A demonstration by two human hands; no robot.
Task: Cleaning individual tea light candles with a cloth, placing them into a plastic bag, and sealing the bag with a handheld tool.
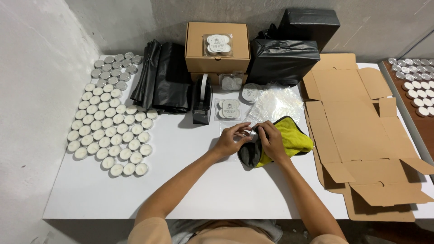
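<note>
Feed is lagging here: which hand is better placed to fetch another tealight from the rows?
Left, probably. The left hand is on the side of the tealight rows, with bare white table between. The right hand rests on the yellow cloth, farther away.

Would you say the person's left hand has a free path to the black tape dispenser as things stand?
Probably yes: bare table lies between the left hand and the tape dispenser. But that hand is busy gripping a small metal tin with the right hand.
</note>
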